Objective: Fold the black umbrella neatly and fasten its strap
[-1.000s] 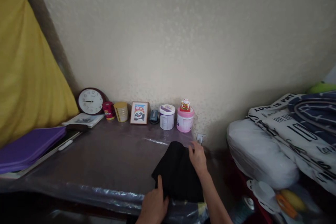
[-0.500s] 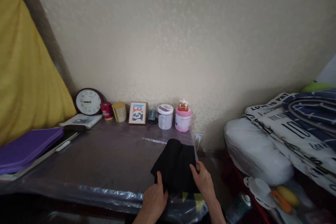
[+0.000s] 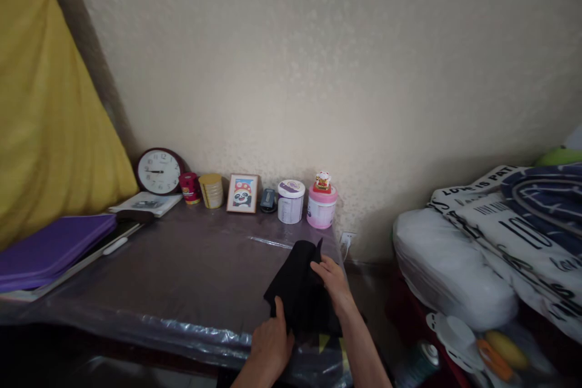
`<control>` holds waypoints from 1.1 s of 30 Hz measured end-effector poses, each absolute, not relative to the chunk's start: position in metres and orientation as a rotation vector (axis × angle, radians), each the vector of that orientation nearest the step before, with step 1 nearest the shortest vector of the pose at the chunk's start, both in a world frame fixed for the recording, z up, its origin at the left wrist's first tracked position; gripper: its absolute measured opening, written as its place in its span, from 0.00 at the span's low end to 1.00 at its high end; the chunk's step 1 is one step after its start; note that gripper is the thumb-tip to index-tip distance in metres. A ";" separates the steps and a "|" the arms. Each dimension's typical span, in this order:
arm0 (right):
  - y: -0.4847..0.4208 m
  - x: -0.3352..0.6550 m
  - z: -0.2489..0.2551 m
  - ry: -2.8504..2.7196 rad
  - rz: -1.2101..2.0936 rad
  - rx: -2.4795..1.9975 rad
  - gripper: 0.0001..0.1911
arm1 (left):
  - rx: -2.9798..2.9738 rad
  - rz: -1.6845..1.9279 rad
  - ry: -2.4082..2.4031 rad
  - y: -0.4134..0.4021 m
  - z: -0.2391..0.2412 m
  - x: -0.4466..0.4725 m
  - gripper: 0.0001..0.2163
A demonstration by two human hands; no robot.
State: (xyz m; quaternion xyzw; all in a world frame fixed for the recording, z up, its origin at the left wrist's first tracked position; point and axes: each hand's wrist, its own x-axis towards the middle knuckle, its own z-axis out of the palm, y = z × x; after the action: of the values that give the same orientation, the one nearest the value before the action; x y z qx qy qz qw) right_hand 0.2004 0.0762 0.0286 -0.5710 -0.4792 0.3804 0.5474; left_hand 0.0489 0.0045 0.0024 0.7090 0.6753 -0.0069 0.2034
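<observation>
A piece of black cloth (image 3: 291,279) lies at the right front corner of the plastic-covered table (image 3: 195,273). My right hand (image 3: 334,282) pinches its right edge and holds it lifted and turned inward over the rest. At the near left edge of the cloth, my left hand (image 3: 271,336) has its index finger stretched onto the fabric, with the thumb close to the front edge. The cloth's near right part is partly hidden behind my right hand and wrist.
Along the wall stand a clock (image 3: 159,171), a red can (image 3: 190,188), a yellow-lidded container (image 3: 211,191), a panda picture frame (image 3: 242,194), a purple-lidded tub (image 3: 291,201) and a pink tub (image 3: 321,209). Purple folders (image 3: 54,251) lie left; bedding (image 3: 522,224) is piled right.
My right hand has moved left and slightly up, folding the cloth's right edge inward. My left hand stays at the near left edge. The view has shifted slightly.
</observation>
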 end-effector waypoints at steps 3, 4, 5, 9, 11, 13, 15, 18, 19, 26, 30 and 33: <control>0.092 0.176 0.024 -1.156 0.928 -1.344 0.25 | 1.983 -0.019 1.901 0.004 0.002 0.050 0.29; 0.097 0.168 0.020 -1.168 0.923 -1.351 0.26 | 1.981 -0.018 1.910 0.004 0.002 0.050 0.29; 0.101 0.162 0.016 -1.189 0.925 -1.358 0.27 | 1.981 -0.019 1.915 0.004 0.002 0.051 0.29; 0.111 0.145 0.001 -1.322 0.874 -1.446 0.27 | 2.004 -0.027 1.891 0.005 0.002 0.051 0.29; 0.114 0.142 -0.004 -1.388 0.823 -1.517 0.27 | 2.014 -0.024 1.874 0.006 0.001 0.050 0.28; 0.115 0.141 -0.006 -1.439 0.792 -1.585 0.26 | 2.015 -0.017 1.868 0.006 0.000 0.048 0.28; 0.114 0.142 -0.007 -1.481 0.777 -1.633 0.26 | 2.018 -0.008 1.861 0.005 -0.001 0.045 0.28; 0.113 0.142 -0.005 -1.539 0.748 -1.679 0.26 | 2.064 0.065 1.866 0.000 -0.003 0.038 0.27; 0.112 0.142 -0.005 -1.553 0.735 -1.692 0.25 | 2.104 0.126 1.877 -0.002 -0.002 0.035 0.25; 0.107 0.138 0.007 -1.675 0.737 -1.718 0.24 | 2.490 0.646 1.647 -0.004 0.002 0.038 0.15; 0.103 0.137 0.016 -1.816 0.778 -1.658 0.18 | 2.642 0.656 1.509 0.010 -0.019 0.048 0.28; 0.099 0.137 0.018 -1.909 0.798 -1.591 0.15 | 2.609 0.569 1.647 0.017 -0.041 0.053 0.30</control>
State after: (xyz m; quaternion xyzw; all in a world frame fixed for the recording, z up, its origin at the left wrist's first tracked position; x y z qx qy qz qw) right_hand 0.1372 0.0990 0.0180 -0.5882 -0.7057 0.2949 0.2629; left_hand 0.0531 0.0170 -0.0411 0.8316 0.5250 0.1814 0.0023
